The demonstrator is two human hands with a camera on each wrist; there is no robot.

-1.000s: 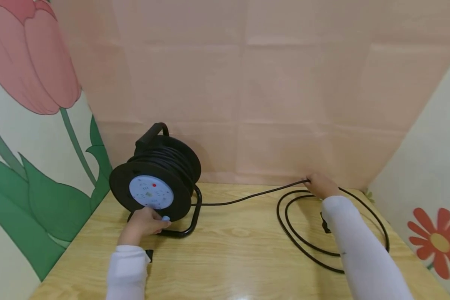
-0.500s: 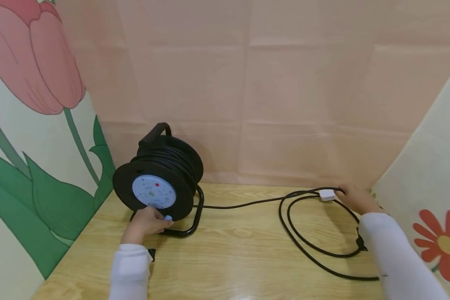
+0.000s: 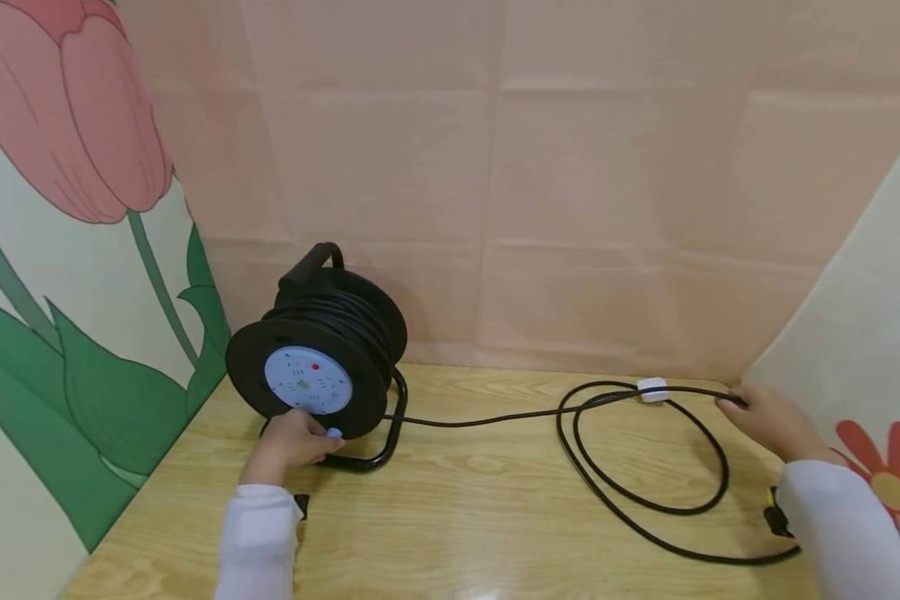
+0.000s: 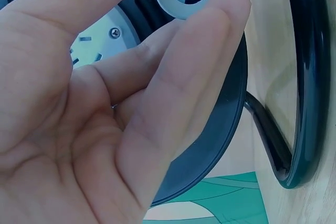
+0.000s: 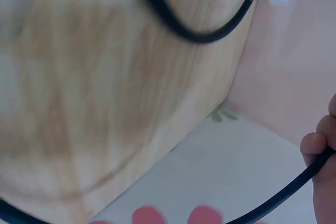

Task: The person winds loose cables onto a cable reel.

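A black cable reel [image 3: 249, 367] stands at the left of the table, its round pale socket panel [image 3: 292, 371] facing me. My left hand [image 3: 287, 450] is at the pale blue knob [image 3: 334, 434] low on the reel's front disc. In the left wrist view, thumb and fingers pinch that knob [image 4: 181, 8] at its sides. Black cable [image 3: 487, 422] runs from the reel to the right, where my right hand [image 3: 776, 421] grips it just above the table. The right wrist view shows fingers curled round the cable [image 5: 283, 195]. A white plug [image 3: 652, 389] lies behind the raised stretch.
Loose cable loops [image 3: 630, 512] lie on the right of the wooden table [image 3: 457, 508]. The reel's tubular stand [image 3: 393, 442] and carrying handle [image 3: 303, 271] stick out around it. Pink sheeting [image 3: 495, 208] closes off the back; flower-printed walls flank both sides.
My right hand has moved to the right and slightly nearer, with the cable in its grip. The white plug has come into view behind it. My left hand stays at the knob.
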